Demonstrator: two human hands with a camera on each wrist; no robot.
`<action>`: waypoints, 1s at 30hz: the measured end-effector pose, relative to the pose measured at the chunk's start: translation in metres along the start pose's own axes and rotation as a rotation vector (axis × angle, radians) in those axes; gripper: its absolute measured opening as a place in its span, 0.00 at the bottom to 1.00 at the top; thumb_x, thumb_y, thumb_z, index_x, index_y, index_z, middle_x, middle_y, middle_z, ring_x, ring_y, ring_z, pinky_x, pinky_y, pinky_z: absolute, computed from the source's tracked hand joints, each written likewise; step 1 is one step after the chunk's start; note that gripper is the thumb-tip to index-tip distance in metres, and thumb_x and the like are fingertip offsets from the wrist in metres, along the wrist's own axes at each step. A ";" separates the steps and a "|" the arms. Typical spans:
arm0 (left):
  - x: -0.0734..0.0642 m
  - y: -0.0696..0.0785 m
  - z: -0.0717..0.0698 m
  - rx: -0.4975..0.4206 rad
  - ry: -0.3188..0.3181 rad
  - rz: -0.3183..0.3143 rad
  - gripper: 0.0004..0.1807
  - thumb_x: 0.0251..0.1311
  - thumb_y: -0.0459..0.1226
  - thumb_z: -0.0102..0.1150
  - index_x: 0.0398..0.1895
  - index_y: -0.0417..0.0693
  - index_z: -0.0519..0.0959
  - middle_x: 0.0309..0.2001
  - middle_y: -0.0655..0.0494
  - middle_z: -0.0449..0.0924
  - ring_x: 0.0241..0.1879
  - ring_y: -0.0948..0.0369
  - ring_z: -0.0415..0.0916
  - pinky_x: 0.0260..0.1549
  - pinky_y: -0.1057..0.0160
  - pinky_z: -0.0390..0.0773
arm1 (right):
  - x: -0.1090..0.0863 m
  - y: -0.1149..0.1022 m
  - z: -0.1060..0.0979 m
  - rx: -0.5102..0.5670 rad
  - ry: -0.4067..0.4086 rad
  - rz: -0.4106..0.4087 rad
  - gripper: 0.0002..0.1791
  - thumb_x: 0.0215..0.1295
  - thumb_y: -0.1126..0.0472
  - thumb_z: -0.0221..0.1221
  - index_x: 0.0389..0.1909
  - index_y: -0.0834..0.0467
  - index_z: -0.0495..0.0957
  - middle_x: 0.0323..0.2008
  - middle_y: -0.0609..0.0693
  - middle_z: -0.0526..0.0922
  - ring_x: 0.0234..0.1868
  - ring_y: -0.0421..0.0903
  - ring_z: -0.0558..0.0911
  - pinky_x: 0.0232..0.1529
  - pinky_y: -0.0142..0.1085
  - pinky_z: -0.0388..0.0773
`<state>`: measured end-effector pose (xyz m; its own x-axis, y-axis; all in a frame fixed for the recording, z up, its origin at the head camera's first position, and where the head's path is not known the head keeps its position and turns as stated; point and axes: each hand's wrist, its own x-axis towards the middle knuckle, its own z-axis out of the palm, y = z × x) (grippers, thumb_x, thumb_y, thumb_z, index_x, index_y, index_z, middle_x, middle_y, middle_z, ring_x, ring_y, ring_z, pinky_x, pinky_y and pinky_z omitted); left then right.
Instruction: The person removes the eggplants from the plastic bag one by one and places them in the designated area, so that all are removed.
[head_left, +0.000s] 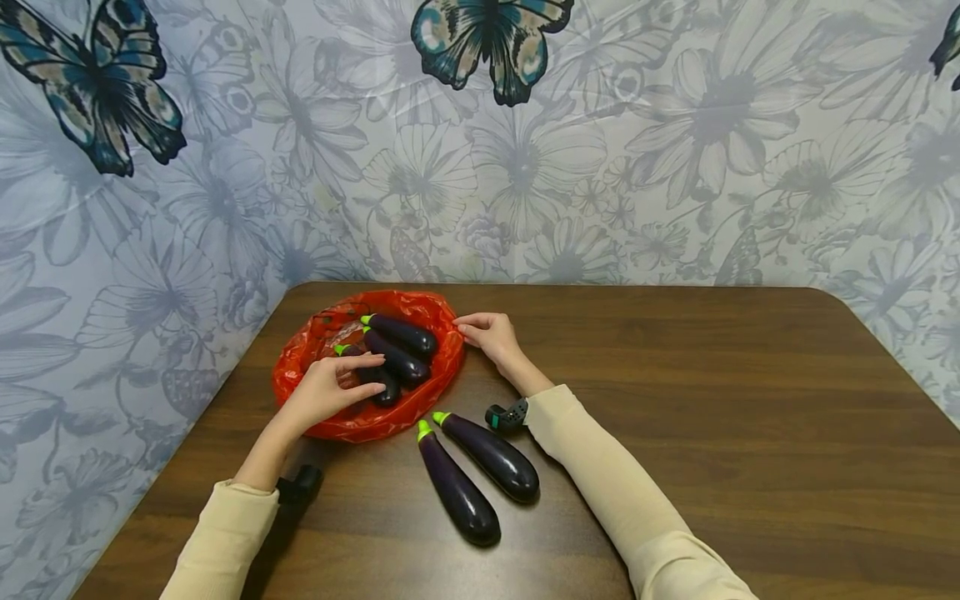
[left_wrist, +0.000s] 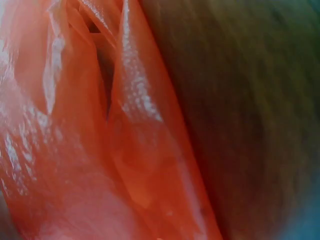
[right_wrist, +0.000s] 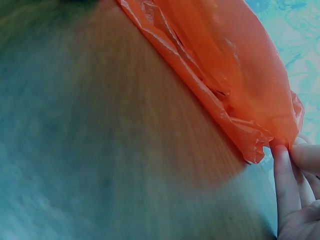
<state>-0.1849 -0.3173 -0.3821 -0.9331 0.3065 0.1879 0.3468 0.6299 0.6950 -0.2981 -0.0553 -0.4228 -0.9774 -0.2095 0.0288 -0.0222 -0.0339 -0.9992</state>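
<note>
A red plastic bag lies with its mouth spread wide at the table's far left. Inside it are three dark purple eggplants with green stem ends, among them an upper eggplant and a middle eggplant. My left hand reaches over the bag's near left side and holds the lowest eggplant between thumb and fingers, partly covering it. At the bag's right edge, my right hand pinches the rim; the right wrist view shows thumb and fingertips on the gathered plastic.
Two more eggplants lie side by side on the brown wooden table, a left one and a right one, between my forearms. A patterned wall with butterflies rises behind the table's back edge.
</note>
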 end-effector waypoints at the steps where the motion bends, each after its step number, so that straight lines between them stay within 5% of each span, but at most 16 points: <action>1: 0.000 -0.001 0.000 0.002 -0.009 0.000 0.25 0.52 0.41 0.69 0.53 0.42 0.79 0.54 0.44 0.75 0.57 0.48 0.68 0.48 0.49 0.73 | 0.000 0.000 0.000 -0.002 0.001 0.001 0.09 0.61 0.70 0.60 0.40 0.69 0.82 0.38 0.57 0.83 0.34 0.41 0.82 0.39 0.33 0.79; 6: 0.003 -0.004 0.000 0.047 -0.047 0.015 0.26 0.50 0.43 0.70 0.53 0.43 0.79 0.56 0.44 0.74 0.60 0.48 0.65 0.54 0.46 0.66 | 0.000 0.000 0.000 -0.002 0.002 0.002 0.09 0.60 0.70 0.60 0.40 0.69 0.82 0.39 0.57 0.83 0.33 0.41 0.82 0.39 0.32 0.79; 15: 0.007 -0.005 0.002 0.115 -0.099 0.049 0.30 0.46 0.47 0.72 0.53 0.42 0.79 0.56 0.46 0.74 0.60 0.48 0.64 0.51 0.46 0.69 | -0.001 -0.001 0.000 0.011 0.005 -0.001 0.08 0.60 0.71 0.60 0.40 0.69 0.82 0.38 0.57 0.83 0.33 0.41 0.82 0.39 0.33 0.79; 30: 0.008 -0.002 0.010 0.189 -0.081 0.103 0.29 0.46 0.44 0.73 0.51 0.40 0.79 0.54 0.44 0.75 0.59 0.48 0.66 0.55 0.44 0.65 | 0.000 -0.001 0.000 0.022 0.009 0.003 0.08 0.60 0.71 0.60 0.40 0.69 0.82 0.38 0.57 0.83 0.33 0.40 0.82 0.38 0.32 0.79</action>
<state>-0.1921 -0.3095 -0.3889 -0.8840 0.4274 0.1895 0.4584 0.7124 0.5314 -0.2979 -0.0549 -0.4214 -0.9794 -0.2005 0.0259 -0.0152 -0.0544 -0.9984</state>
